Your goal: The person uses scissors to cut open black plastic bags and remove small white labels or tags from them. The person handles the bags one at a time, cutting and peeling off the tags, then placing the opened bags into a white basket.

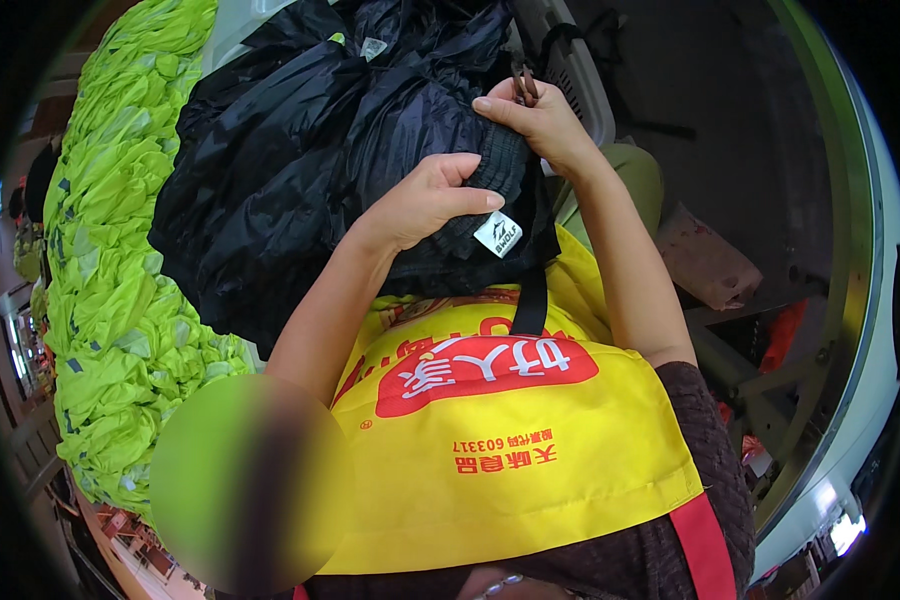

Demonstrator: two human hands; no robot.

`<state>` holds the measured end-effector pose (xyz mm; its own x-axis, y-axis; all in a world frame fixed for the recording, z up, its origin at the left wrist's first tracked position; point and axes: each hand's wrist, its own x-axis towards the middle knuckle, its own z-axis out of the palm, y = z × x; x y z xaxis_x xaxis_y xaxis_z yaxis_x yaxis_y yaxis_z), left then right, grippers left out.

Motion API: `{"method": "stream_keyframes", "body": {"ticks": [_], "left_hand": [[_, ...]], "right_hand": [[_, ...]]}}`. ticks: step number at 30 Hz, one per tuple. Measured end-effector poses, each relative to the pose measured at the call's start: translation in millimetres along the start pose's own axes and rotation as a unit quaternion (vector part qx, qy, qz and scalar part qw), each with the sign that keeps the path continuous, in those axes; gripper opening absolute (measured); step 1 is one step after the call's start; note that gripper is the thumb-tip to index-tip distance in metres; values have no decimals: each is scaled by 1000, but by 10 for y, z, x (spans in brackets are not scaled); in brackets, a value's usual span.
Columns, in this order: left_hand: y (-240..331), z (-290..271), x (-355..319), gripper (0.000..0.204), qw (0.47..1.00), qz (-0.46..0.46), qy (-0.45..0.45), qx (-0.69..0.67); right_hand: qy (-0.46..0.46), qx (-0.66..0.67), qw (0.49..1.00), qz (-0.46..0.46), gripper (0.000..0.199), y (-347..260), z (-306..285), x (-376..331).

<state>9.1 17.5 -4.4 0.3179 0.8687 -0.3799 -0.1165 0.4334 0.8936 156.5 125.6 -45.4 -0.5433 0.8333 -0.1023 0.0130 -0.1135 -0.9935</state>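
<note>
Two hands work on one black garment held at chest height over a yellow apron.

We grip the ribbed black hem of the black garment with our left hand, fingers clenched on the fabric just above a small white label. Our right hand closes on a pair of small dark snips at the hem's upper edge, their tips pointing away from us. The garment's long axis runs from our chest up and to the left, onto a heap of more black garments. Beside that lies a long stack of lime-green garments. The yellow apron with red print covers our front. We cannot make out the bench beneath the piles; to the right we see grey floor and a metal frame.
</note>
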Motion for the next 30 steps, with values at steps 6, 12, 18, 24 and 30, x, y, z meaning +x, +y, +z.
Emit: {"method": "stream_keyframes", "body": {"ticks": [6,12,18,24,30], "left_hand": [[-50,-66,20,7,982,55,-1,180],[17,31,-36,7,938,148,53,308],[-5,54,-9,12,786,278,185,520],[-211,20,118,11,917,253,190,243],[-142,12,119,10,956,196,116,184]], "right_hand": [[-90,-15,995,28,26,152,200,56],[-136,32,989,52,23,120,220,10],[-166,121,978,48,24,270,163,63],[-11,143,990,-9,21,240,140,-63],[15,83,996,22,27,-174,-61,-456]]}}
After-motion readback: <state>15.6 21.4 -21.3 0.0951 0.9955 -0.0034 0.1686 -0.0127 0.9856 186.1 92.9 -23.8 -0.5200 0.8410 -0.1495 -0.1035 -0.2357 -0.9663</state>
